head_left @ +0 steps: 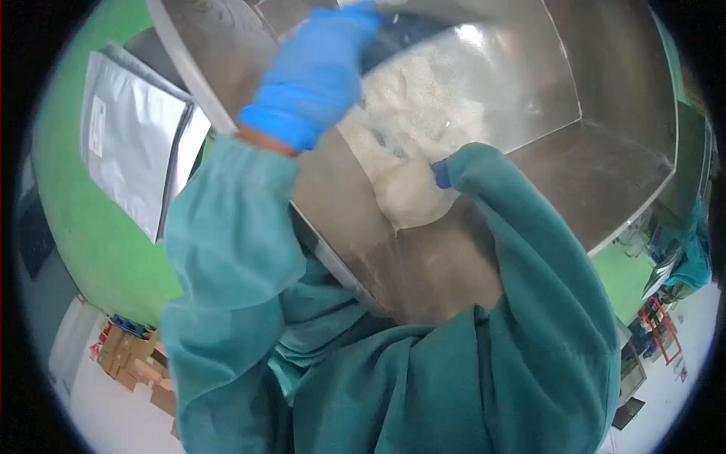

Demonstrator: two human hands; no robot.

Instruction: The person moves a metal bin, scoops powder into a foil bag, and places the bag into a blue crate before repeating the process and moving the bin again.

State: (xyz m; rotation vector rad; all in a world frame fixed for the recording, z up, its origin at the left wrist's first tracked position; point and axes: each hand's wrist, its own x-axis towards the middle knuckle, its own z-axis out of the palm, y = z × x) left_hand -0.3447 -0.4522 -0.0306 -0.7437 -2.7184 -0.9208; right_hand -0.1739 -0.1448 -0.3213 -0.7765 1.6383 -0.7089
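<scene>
Hands inside steel hopper (pixel 605 174)
Left hand (pixel 314 76) gripped a dark scoop (pixel 401 34) over white powder (pixel 416 106); right hand (pixel 441 174) mostly hidden behind its sleeve, grip indeterminable.

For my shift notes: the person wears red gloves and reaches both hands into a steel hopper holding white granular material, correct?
Not quite: the gloves are blue, not red. The head view shows the left hand in a blue glove and a blue edge at the right hand, both in the steel hopper with white material.
</scene>
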